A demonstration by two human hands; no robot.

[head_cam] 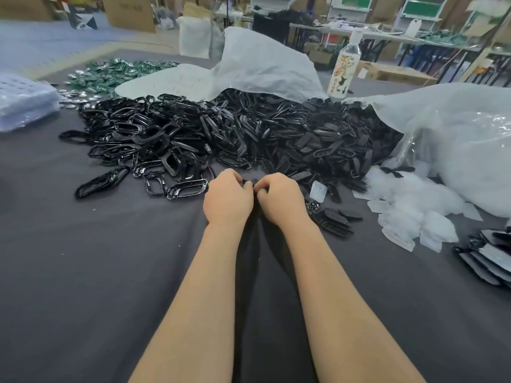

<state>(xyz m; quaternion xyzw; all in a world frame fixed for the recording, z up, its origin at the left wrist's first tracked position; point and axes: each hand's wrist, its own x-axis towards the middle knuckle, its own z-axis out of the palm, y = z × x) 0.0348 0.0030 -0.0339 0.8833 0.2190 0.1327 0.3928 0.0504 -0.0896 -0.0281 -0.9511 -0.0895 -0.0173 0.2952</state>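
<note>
Clear trays [25, 103]: lying stacked at the far left edge of the dark table cloth [83, 272].
Silver discs [74, 95]: lying scattered just beside the trays, with green boards [110, 74] heaped behind them.
Glossy frames [154, 139]: sprawling in a big black heap, with loose ones trailing out close to the left hand.
Left hand [228, 199]: curling its fingers in and pinching the black part from the left.
Black part [253, 183]: sitting between the two hands' fingertips, just in front of the heaps. Only a sliver is showing, so its long axis and which way it is pointing cannot be told.
Right hand [279, 200]: curling in likewise and pinching the same part from the right, its knuckles facing up.
Matte pieces [318, 145]: spilling from under the white sack [262, 64], crowding the space right behind the hands.
Bottle [344, 70]: standing upright behind that heap.
Clear pouches [409, 205]: lying piled near the right forearm, against a large plastic bag [456, 139].
Packed stack [489, 258]: lying fanned out at the right edge.
</note>
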